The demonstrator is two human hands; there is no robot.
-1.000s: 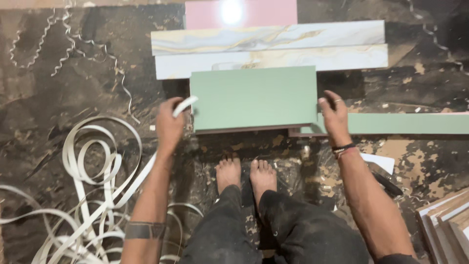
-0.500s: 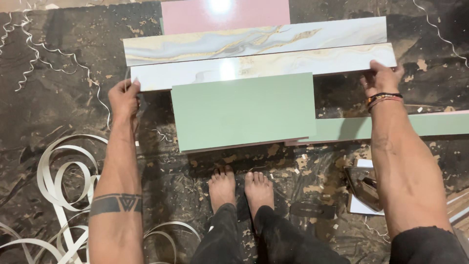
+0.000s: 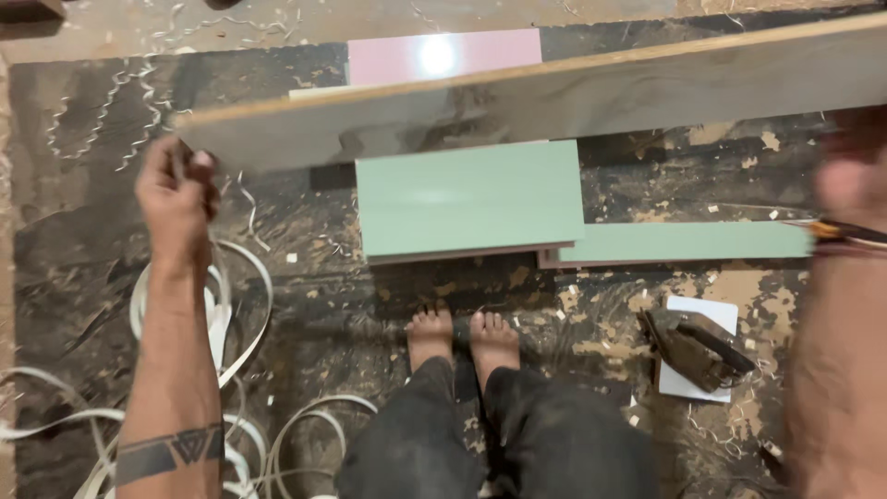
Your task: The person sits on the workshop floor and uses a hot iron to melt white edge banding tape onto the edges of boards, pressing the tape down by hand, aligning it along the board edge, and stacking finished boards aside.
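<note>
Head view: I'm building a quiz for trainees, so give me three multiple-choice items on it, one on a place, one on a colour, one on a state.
1. Where do the white strip coils lie?
A. on the floor under the left hand
B. on the green panel
C. by the right hand

2. What colour is the panel in front of the bare feet?
A. pink
B. light green
C. black

3. How is the long board?
A. flat on the floor
B. leaning on a wall
C. lifted, held at both ends

Key: 1 A, the coils curl below the left hand. 2 B, its face is pale green. 3 C, left hand and right hand hold its ends.
</note>
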